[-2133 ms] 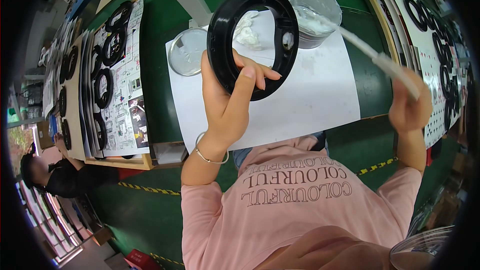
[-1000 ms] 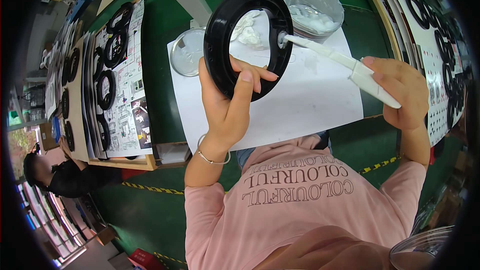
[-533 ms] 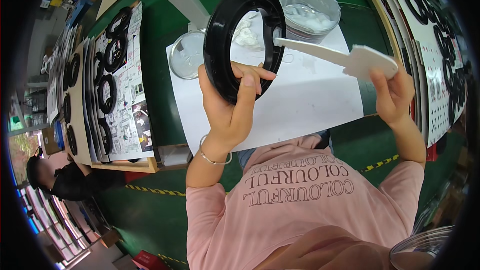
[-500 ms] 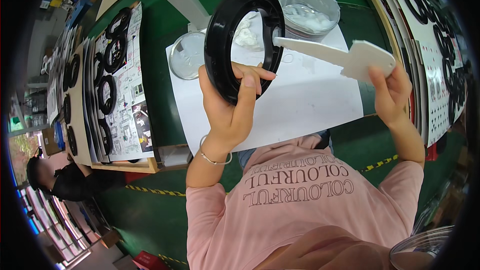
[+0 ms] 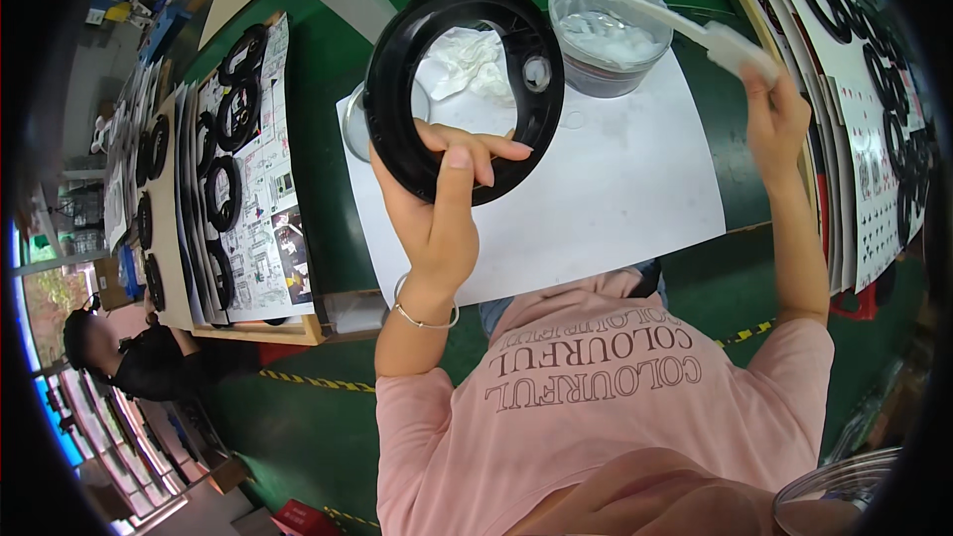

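Since the earlier frame, the white spatula (image 5: 740, 46) is moving away from the black ring (image 5: 539, 129), its blade now reaching over the tub (image 5: 608, 79). The right hand (image 5: 778, 124) is gripping the handle, its forearm pointing to the far side. The left hand (image 5: 434, 223) is pinching the ring's near edge, wrist raised, fingers curling through the opening, holding it above the white sheet (image 5: 615, 208), left of the tub.
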`<action>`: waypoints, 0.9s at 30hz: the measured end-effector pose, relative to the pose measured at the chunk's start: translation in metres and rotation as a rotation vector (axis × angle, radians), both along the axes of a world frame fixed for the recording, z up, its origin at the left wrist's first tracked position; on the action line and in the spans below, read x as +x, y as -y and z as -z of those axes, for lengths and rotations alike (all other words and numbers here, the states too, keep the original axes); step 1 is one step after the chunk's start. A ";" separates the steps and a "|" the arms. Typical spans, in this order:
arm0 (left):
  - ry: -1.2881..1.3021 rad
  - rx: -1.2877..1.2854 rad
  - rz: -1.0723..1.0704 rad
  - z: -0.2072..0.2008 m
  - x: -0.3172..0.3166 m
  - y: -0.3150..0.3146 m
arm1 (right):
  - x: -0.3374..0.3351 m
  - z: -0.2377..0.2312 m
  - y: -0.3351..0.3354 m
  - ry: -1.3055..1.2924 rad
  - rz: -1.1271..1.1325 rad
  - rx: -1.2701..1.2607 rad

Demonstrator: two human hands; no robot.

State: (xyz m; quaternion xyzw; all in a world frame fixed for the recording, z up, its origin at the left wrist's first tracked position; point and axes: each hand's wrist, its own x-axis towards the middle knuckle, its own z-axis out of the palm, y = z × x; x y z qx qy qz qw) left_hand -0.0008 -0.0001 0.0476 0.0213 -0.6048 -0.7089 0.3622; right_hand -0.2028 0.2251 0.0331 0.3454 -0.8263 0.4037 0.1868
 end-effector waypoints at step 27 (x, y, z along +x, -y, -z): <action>0.002 -0.081 -0.025 0.005 -0.003 -0.002 | -0.004 -0.094 0.025 0.159 -0.250 0.373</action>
